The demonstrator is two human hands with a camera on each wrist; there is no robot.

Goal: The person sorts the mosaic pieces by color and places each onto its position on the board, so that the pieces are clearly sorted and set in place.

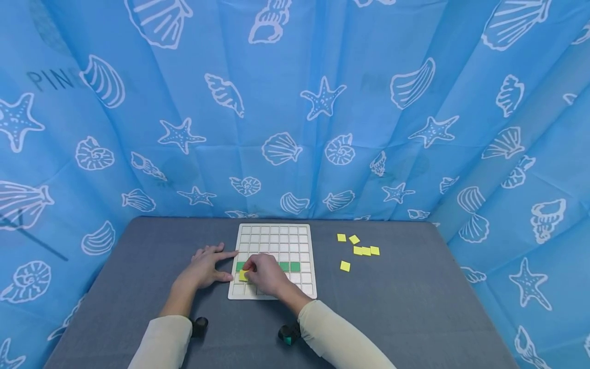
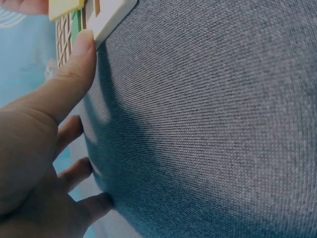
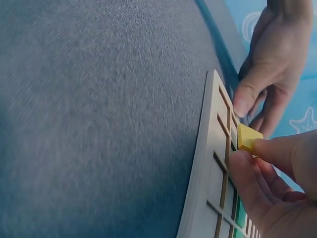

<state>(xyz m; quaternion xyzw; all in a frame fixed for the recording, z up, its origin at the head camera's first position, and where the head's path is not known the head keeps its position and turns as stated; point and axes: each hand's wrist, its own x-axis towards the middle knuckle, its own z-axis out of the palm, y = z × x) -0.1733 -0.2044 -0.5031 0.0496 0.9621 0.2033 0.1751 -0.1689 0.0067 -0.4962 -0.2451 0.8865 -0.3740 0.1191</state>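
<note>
A white grid board (image 1: 274,231) lies on the grey table, with a row of green square tiles (image 1: 295,266) set in its cells. My right hand (image 1: 266,275) pinches a yellow square tile (image 1: 243,275) between thumb and fingers, over the left end of the row just below the green one. In the right wrist view that yellow tile (image 3: 247,137) is tilted above the board's cells. My left hand (image 1: 206,267) has its fingers spread, with thumb and forefinger at the board's left edge. The left wrist view shows the thumb (image 2: 79,64) against the board's rim (image 2: 113,20).
Several loose yellow tiles (image 1: 344,266) lie on the grey table (image 1: 405,297) to the right of the board, some of them side by side. A blue curtain (image 1: 286,174) with white shells and starfish stands behind the table and along its sides.
</note>
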